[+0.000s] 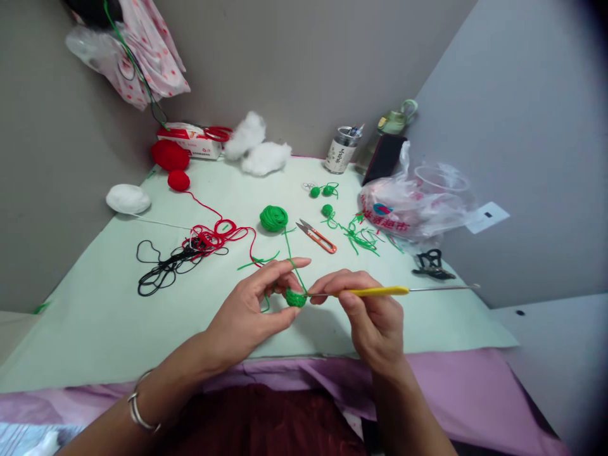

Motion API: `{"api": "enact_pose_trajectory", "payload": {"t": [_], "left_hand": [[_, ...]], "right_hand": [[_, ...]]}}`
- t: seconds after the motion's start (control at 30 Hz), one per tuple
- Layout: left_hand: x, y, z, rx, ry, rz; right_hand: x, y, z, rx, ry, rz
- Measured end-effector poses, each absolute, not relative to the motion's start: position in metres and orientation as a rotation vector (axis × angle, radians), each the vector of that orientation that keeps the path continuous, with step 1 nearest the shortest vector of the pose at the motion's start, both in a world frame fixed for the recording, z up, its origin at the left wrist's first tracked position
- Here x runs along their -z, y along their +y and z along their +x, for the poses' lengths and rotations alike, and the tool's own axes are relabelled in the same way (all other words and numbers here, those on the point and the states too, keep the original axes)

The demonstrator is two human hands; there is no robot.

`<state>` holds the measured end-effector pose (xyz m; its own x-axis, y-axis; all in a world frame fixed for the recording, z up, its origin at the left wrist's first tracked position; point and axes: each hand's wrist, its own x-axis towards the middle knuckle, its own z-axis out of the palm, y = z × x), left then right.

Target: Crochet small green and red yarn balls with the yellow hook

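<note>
My left hand (259, 304) pinches a small green crochet piece (296, 297) between thumb and fingers, above the near part of the table. A strand of green yarn runs from that piece over my left index finger to the green yarn ball (274, 218) behind. My right hand (368, 310) is closed around the yellow handle of a crochet hook (380, 291). The hook's left end meets the green piece at its right edge; its other metal end points right. Orange thread snips (317, 237) lie beyond my hands, beside the yarn ball.
Red yarn balls (178, 180), white yarn (128, 199) and tangled black cord (166, 269) lie left. Stuffing (266, 158) sits at the back. Small green balls (327, 210), yarn scraps (361, 237), a plastic bag (403, 202), pen cup (341, 152) and black clip (433, 264) lie right.
</note>
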<state>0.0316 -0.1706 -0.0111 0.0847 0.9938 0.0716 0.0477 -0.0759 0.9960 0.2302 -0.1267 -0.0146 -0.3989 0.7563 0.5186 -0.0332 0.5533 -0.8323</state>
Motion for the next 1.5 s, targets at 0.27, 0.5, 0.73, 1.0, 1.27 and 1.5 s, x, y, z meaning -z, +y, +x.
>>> {"api": "enact_pose_trajectory", "payload": {"t": [0.27, 0.5, 0.73, 1.0, 1.27, 1.5], "left_hand": [[0.008, -0.172, 0.033, -1.229, 1.15, 1.209], [0.016, -0.179, 0.046, -1.378, 1.124, 1.037], [0.014, -0.182, 0.045, -1.433, 1.112, 1.122], [0.016, -0.18, 0.041, -1.359, 1.158, 1.16], [0.013, -0.179, 0.039, -1.367, 1.141, 1.034], [0.013, -0.178, 0.037, -1.342, 1.077, 0.983]], "right_hand": [[0.018, -0.129, 0.226, -0.697, -1.919, -0.477], [0.031, -0.135, 0.214, -0.291, -1.966, -0.543], [0.028, -0.139, 0.21, -0.506, -1.751, -0.575], [0.026, -0.137, 0.203, -0.614, -1.69, -0.613], [0.026, -0.143, 0.211, -0.663, -1.791, -0.551], [0.029, -0.145, 0.214, -0.829, -1.641, -0.588]]}}
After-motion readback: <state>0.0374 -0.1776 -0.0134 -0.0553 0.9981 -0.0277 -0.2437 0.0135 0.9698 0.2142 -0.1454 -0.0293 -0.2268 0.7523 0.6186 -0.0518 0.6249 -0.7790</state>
